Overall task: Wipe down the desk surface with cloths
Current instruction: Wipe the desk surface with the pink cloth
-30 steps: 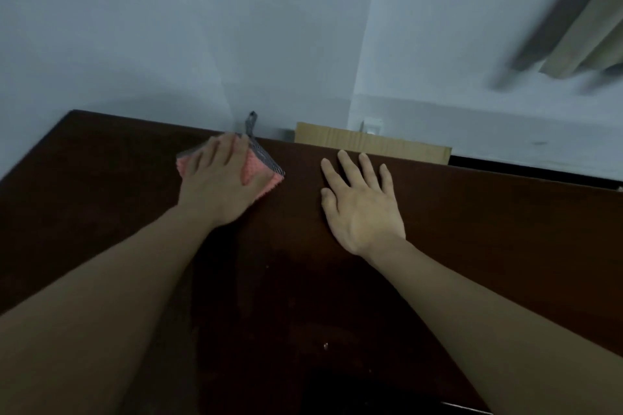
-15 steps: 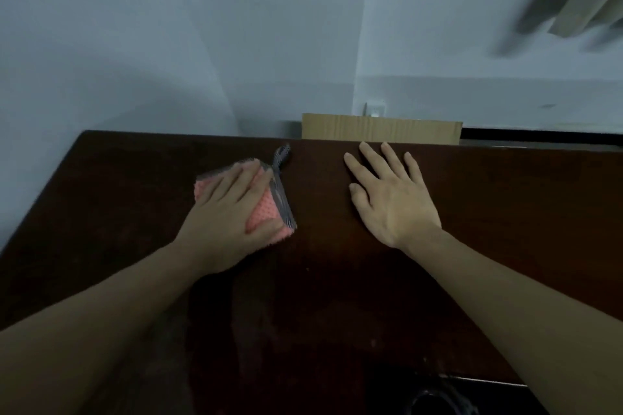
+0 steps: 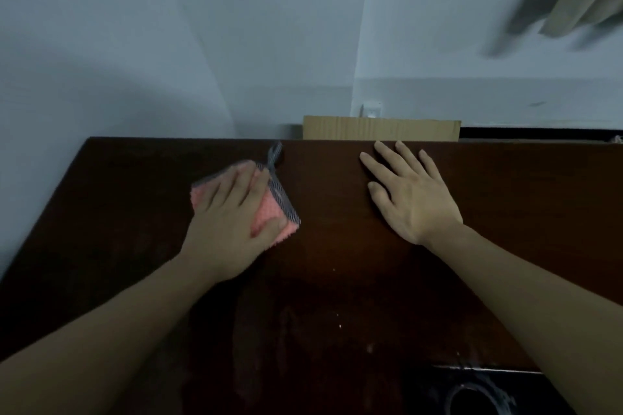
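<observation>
Left hand (image 3: 232,222) pressed flat, fingers straight, on pink cloth (image 3: 269,212) near desk (image 3: 505,212) back edge; right hand (image 3: 411,192) lay flat, empty. Risk: cloth's loop snagging edge w/ further push.

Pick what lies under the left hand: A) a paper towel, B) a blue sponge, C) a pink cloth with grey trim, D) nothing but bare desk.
C: the left hand presses flat on a pink cloth with grey trim, on the dark desk.
</observation>
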`<control>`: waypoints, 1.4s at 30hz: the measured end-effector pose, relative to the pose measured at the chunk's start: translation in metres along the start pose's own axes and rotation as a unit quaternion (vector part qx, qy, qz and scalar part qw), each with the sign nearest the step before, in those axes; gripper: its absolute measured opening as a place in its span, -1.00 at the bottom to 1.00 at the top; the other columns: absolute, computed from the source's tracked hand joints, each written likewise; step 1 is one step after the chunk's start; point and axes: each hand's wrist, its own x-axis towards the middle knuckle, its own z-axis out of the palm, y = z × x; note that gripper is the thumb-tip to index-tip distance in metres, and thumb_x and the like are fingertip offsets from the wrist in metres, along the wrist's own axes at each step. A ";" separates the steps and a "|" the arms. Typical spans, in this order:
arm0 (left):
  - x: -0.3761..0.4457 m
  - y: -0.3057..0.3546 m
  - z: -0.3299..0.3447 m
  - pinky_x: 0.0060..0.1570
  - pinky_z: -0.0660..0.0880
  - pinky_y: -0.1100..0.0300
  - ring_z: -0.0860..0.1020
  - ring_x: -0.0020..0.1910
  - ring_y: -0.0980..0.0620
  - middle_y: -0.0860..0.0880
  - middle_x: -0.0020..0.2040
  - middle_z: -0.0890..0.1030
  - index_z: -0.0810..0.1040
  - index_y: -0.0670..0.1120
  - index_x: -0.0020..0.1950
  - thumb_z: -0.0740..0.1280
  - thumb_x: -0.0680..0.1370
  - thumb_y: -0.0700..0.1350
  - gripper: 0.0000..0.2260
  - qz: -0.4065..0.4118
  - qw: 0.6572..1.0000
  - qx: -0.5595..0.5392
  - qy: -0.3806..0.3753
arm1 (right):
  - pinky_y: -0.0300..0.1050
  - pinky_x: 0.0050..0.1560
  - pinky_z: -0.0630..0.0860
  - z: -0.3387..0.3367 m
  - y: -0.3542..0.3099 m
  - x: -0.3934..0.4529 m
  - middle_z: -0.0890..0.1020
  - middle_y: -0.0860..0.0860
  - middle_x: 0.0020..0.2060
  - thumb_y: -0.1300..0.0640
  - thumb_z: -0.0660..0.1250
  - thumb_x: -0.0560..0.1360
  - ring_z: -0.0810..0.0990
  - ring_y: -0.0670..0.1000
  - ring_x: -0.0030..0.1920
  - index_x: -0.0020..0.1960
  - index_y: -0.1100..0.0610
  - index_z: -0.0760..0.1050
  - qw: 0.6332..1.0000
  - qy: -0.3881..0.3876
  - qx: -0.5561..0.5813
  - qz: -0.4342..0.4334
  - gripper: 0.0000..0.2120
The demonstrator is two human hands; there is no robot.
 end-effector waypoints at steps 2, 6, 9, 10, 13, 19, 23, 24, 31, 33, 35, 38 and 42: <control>-0.008 -0.010 0.003 0.55 -0.32 -0.01 -0.35 0.59 0.04 0.06 0.59 -0.40 -0.40 0.15 0.57 -0.49 0.32 0.57 -0.11 0.026 1.000 0.005 -0.012 | 0.09 0.61 -0.23 0.000 0.000 0.000 -0.03 -0.11 0.65 -0.24 -0.30 0.59 -0.16 0.02 0.64 0.65 -0.19 -0.04 1.000 0.000 -0.002 0.002 -0.37; 0.028 -0.035 -0.003 0.55 -0.27 0.00 -0.27 0.62 0.01 0.04 0.63 -0.32 -0.32 0.12 0.62 -0.46 0.29 0.60 -0.02 -0.014 1.000 -0.007 0.009 | 0.08 0.61 -0.23 -0.001 0.000 0.001 -0.03 -0.11 0.65 -0.24 -0.32 0.58 -0.17 0.01 0.64 0.65 -0.19 -0.05 1.000 -0.002 -0.005 0.004 -0.36; 0.057 -0.043 -0.005 0.56 -0.21 -0.04 -0.18 0.64 -0.03 0.01 0.67 -0.19 -0.21 0.09 0.66 -0.36 0.34 0.56 -0.03 -0.070 0.997 -0.021 0.038 | 0.08 0.61 -0.24 -0.001 0.000 0.001 -0.04 -0.13 0.65 -0.26 -0.34 0.57 -0.19 -0.01 0.64 0.64 -0.20 -0.05 1.000 -0.002 -0.003 0.004 -0.35; 0.061 -0.043 -0.004 0.57 -0.20 -0.04 -0.16 0.64 -0.03 0.00 0.67 -0.17 -0.19 0.08 0.66 -0.34 0.35 0.55 -0.04 -0.078 0.996 -0.022 0.043 | 0.07 0.61 -0.24 -0.001 0.001 0.001 -0.05 -0.14 0.65 -0.26 -0.35 0.57 -0.20 -0.01 0.64 0.64 -0.21 -0.06 1.000 -0.001 -0.005 0.004 -0.35; 0.052 -0.036 -0.004 0.58 -0.18 -0.05 -0.16 0.64 -0.03 -0.01 0.67 -0.16 -0.17 0.07 0.66 -0.35 0.37 0.52 -0.06 -0.081 0.995 -0.028 0.041 | 0.07 0.61 -0.25 -0.002 0.000 0.000 -0.05 -0.13 0.65 -0.27 -0.37 0.55 -0.20 -0.01 0.64 0.65 -0.20 -0.06 1.000 -0.007 -0.010 0.001 -0.32; -0.020 -0.014 0.001 0.51 -0.31 0.05 -0.34 0.56 0.06 0.03 0.60 -0.34 -0.30 0.07 0.62 -0.40 0.39 0.51 -0.11 -0.027 0.999 -0.025 0.021 | 0.20 0.55 -0.31 -0.006 -0.009 0.000 -0.05 -0.04 0.66 -0.24 -0.39 0.57 -0.24 0.08 0.63 0.66 -0.14 -0.11 0.995 -0.026 -0.091 0.011 -0.33; -0.037 -0.019 0.008 0.50 -0.35 0.03 -0.32 0.59 0.03 0.05 0.59 -0.36 -0.35 0.13 0.57 -0.48 0.37 0.54 -0.14 -0.002 1.000 -0.023 0.010 | 0.27 0.54 -0.34 -0.012 -0.037 0.001 -0.02 -0.04 0.66 -0.28 -0.42 0.55 -0.28 0.10 0.63 0.66 -0.10 -0.03 0.997 -0.020 -0.063 0.044 -0.26; -0.033 -0.022 0.008 0.51 -0.33 0.03 -0.30 0.60 0.03 0.06 0.59 -0.34 -0.34 0.14 0.57 -0.47 0.36 0.55 -0.13 -0.003 1.000 -0.025 0.013 | 0.25 0.55 -0.33 -0.012 -0.050 0.004 -0.03 -0.05 0.66 -0.29 -0.41 0.56 -0.28 0.08 0.63 0.66 -0.11 -0.03 0.999 -0.018 -0.016 0.045 -0.28; 0.032 -0.044 -0.004 0.59 -0.19 -0.09 -0.22 0.63 -0.03 0.00 0.66 -0.25 -0.24 0.08 0.65 -0.27 0.44 0.53 -0.12 -0.064 0.997 -0.032 0.022 | 0.43 0.50 -0.32 0.013 -0.115 0.027 -0.10 -0.10 0.65 -0.21 -0.21 0.69 -0.26 0.10 0.63 0.65 -0.16 -0.06 0.997 -0.023 0.038 0.067 -0.45; 0.049 -0.051 -0.007 0.58 -0.19 -0.09 -0.21 0.63 -0.04 -0.01 0.66 -0.22 -0.23 0.07 0.66 -0.25 0.47 0.53 -0.13 -0.066 0.997 -0.028 0.025 | 0.44 0.50 -0.30 0.015 -0.115 0.027 -0.12 -0.08 0.65 -0.21 -0.20 0.68 -0.26 0.12 0.63 0.65 -0.15 -0.09 0.997 -0.022 0.013 0.067 -0.45; 0.057 -0.055 -0.009 0.57 -0.20 -0.08 -0.20 0.63 -0.05 -0.01 0.67 -0.19 -0.21 0.07 0.66 -0.21 0.48 0.49 -0.15 -0.068 0.997 -0.030 0.026 | 0.44 0.51 -0.29 0.014 -0.115 0.027 -0.11 -0.08 0.65 -0.21 -0.19 0.68 -0.26 0.12 0.63 0.65 -0.16 -0.09 0.998 -0.019 0.014 0.065 -0.45; 0.051 -0.054 -0.011 0.55 -0.24 -0.05 -0.22 0.63 -0.03 -0.01 0.67 -0.20 -0.21 0.05 0.66 -0.24 0.48 0.47 -0.15 -0.058 0.997 -0.041 0.031 | 0.43 0.51 -0.27 0.013 -0.118 0.027 -0.09 -0.08 0.65 -0.20 -0.18 0.68 -0.24 0.11 0.63 0.65 -0.16 -0.06 0.997 -0.014 0.013 0.072 -0.45; 0.012 -0.057 -0.002 0.53 -0.31 0.04 -0.31 0.60 0.04 0.03 0.64 -0.29 -0.26 0.08 0.64 -0.26 0.52 0.48 -0.21 0.008 0.999 -0.035 0.033 | 0.43 0.52 -0.25 0.014 -0.119 0.028 -0.06 -0.08 0.65 -0.21 -0.18 0.67 -0.23 0.10 0.64 0.65 -0.17 -0.04 0.997 -0.005 0.011 0.080 -0.45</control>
